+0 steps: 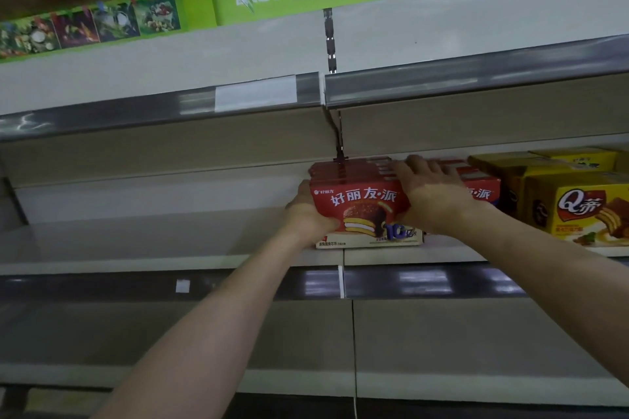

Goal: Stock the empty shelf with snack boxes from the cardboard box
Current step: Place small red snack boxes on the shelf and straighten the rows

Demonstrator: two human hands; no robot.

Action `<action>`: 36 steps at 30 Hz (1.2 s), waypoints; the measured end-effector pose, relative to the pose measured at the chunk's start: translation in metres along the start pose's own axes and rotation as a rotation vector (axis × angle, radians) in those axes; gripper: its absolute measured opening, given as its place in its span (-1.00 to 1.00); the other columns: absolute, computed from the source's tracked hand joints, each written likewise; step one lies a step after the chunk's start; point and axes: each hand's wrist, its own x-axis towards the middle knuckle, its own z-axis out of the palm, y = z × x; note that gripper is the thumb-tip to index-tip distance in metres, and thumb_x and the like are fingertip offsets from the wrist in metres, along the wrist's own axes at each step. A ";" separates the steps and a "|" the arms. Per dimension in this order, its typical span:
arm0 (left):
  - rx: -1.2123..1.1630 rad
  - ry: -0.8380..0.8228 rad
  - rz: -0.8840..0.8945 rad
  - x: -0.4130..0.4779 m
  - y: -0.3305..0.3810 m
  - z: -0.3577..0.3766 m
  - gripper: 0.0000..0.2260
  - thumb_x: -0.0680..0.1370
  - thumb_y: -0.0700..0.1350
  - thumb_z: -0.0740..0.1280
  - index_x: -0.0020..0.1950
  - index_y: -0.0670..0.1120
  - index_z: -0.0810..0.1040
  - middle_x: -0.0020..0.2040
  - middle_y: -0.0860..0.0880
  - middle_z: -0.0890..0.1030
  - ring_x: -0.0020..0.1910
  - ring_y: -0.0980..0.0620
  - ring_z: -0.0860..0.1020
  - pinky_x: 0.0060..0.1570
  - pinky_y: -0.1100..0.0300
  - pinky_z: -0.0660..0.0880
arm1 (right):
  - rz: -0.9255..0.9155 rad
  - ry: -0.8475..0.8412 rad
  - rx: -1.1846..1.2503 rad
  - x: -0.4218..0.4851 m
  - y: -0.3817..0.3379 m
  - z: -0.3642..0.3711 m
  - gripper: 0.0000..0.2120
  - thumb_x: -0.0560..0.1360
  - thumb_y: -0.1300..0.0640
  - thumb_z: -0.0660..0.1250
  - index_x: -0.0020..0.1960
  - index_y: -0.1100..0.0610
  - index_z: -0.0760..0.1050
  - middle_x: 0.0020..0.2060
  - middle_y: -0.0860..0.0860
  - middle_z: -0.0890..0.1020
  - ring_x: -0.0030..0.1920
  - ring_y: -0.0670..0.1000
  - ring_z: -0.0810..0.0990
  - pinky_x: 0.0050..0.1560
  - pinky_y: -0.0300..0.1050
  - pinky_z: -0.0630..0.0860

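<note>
Both left hand (306,211) and right hand (432,194) hold snack boxes (360,206).

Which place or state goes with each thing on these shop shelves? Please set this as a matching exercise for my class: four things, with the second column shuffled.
Things:
1. front red snack box
2. yellow snack boxes
3. white label strip
4. right hand

Places or states:
A. on the upper shelf rail
B. laid over the red box's top right corner
C. held at its left side by the left hand
D. at the right end of the middle shelf

Pairs: 1-C, 2-D, 3-A, 4-B
</note>
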 end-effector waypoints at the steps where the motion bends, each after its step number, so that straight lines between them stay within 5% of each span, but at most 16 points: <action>1: -0.036 -0.029 -0.004 0.004 -0.002 -0.002 -0.35 0.41 -0.17 0.53 0.40 -0.04 0.29 0.16 0.02 0.55 0.06 0.06 0.53 0.07 0.18 0.51 | -0.014 -0.024 -0.007 0.002 -0.002 0.001 -0.11 0.42 -0.23 0.39 0.54 0.04 -0.01 0.44 0.11 0.25 0.42 0.16 0.27 0.41 0.13 0.17; 5: -0.329 -0.073 -0.184 0.026 -0.004 -0.020 -0.27 0.51 0.30 0.29 0.55 -0.04 0.20 0.50 -0.04 0.33 0.42 -0.08 0.36 0.39 -0.04 0.31 | -0.012 -0.072 -0.057 0.007 -0.009 0.006 -0.18 0.47 -0.19 0.35 0.54 0.04 0.01 0.48 0.13 0.21 0.46 0.16 0.22 0.46 0.13 0.13; 8: -0.585 -0.094 -0.271 0.045 -0.003 -0.027 -0.30 0.58 0.33 0.08 0.59 -0.05 0.08 0.57 -0.10 0.17 0.53 -0.07 0.17 0.47 -0.08 0.07 | 0.003 -0.075 -0.105 0.007 -0.010 0.005 -0.21 0.49 -0.23 0.29 0.54 0.05 0.00 0.49 0.12 0.19 0.47 0.15 0.19 0.47 0.16 0.10; 11: -0.675 -0.176 -0.324 0.064 -0.005 -0.020 -0.18 0.49 0.43 0.12 0.60 -0.01 0.05 0.56 -0.11 0.19 0.53 -0.08 0.18 0.50 -0.12 0.03 | -0.009 -0.120 -0.135 0.012 -0.010 0.003 -0.09 0.41 -0.24 0.38 0.54 0.03 -0.04 0.49 0.11 0.18 0.48 0.15 0.15 0.47 0.22 0.06; 13: -0.700 -0.222 -0.391 0.083 -0.010 -0.013 -0.06 0.30 0.50 0.24 0.54 -0.02 0.27 0.49 -0.11 0.34 0.44 -0.08 0.35 0.46 -0.07 0.18 | -0.027 -0.154 -0.102 0.018 -0.009 0.002 0.02 0.35 -0.27 0.43 0.55 0.00 -0.11 0.51 0.09 0.15 0.49 0.15 0.12 0.47 0.24 0.07; 15: -0.726 -0.186 -0.405 0.091 -0.005 -0.011 -0.31 0.41 0.43 0.24 0.23 -0.12 0.56 0.13 -0.14 0.64 0.05 -0.06 0.62 0.21 0.07 0.46 | -0.036 -0.185 -0.047 0.025 -0.006 0.002 0.08 0.31 -0.27 0.46 0.56 -0.03 -0.16 0.53 0.08 0.10 0.51 0.16 0.08 0.47 0.22 0.08; 17: -0.728 -0.178 -0.359 0.096 0.000 -0.012 -0.50 0.59 0.27 0.15 -0.08 -0.16 0.55 -0.33 -0.13 0.64 -0.40 -0.03 0.62 -0.21 0.16 0.50 | -0.034 -0.215 0.002 0.030 -0.004 0.002 0.11 0.30 -0.25 0.48 0.56 -0.05 -0.18 0.54 0.09 0.06 0.51 0.17 0.06 0.45 0.19 0.11; 19: -0.702 -0.182 -0.330 0.105 -0.001 -0.007 -0.56 0.64 0.18 0.11 -0.14 -0.15 0.50 -0.49 -0.10 0.59 -0.57 0.01 0.56 -0.41 0.22 0.45 | -0.038 -0.234 0.038 0.031 -0.003 0.004 0.11 0.31 -0.22 0.49 0.56 -0.04 -0.19 0.54 0.10 0.05 0.51 0.18 0.05 0.44 0.17 0.16; 24: -0.685 -0.188 -0.343 0.107 0.004 -0.006 -0.74 0.65 -0.06 0.18 -0.14 -0.14 0.53 -0.48 -0.08 0.58 -0.59 0.03 0.54 -0.57 0.30 0.48 | -0.057 -0.229 0.059 0.032 0.000 0.009 0.12 0.34 -0.20 0.49 0.56 0.00 -0.23 0.54 0.14 0.01 0.52 0.22 0.02 0.45 0.15 0.14; 27: -0.595 -0.166 -0.334 0.108 0.005 -0.006 -0.83 0.64 -0.17 0.17 -0.01 -0.17 0.53 -0.31 -0.14 0.60 -0.56 0.03 0.57 -0.56 0.26 0.51 | -0.069 -0.228 0.072 0.032 0.000 0.010 0.11 0.35 -0.19 0.49 0.56 -0.01 -0.23 0.55 0.14 0.00 0.52 0.22 0.00 0.46 0.14 0.11; 36: -0.558 -0.266 -0.320 0.116 0.008 -0.004 -0.80 0.64 -0.09 0.20 -0.05 -0.14 0.55 -0.41 -0.11 0.61 -0.56 0.02 0.56 -0.55 0.27 0.51 | -0.078 -0.226 0.093 0.031 0.001 0.012 0.06 0.35 -0.18 0.48 0.56 -0.02 -0.18 0.54 0.13 0.04 0.52 0.22 0.02 0.48 0.16 0.13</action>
